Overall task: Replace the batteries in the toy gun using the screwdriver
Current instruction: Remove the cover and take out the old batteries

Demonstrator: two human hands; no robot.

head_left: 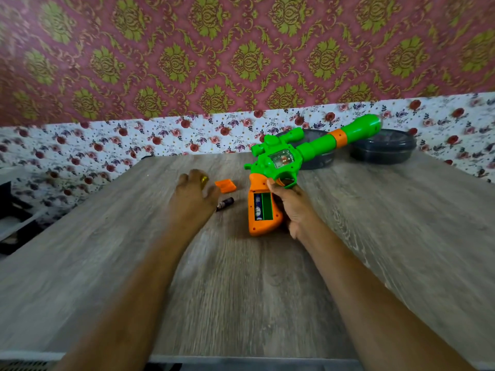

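Bare bench (pixel 241 290) is lying open from 4 to 8 o'clock of the toy gun (pixel 284 159), leaving wide passage. At 9 o'clock an orange cover (pixel 225 186) and a loose battery (pixel 225 204) are narrowing the gap beside the left hand (pixel 195 191). At 12 and 2 o'clock a dark container (pixel 321 160) and a second container (pixel 383 147) are blocking the far edge.

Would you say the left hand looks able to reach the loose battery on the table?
Probably yes: the left hand is right beside the battery, nothing lies between them, and the right hand holds the toy gun aside.
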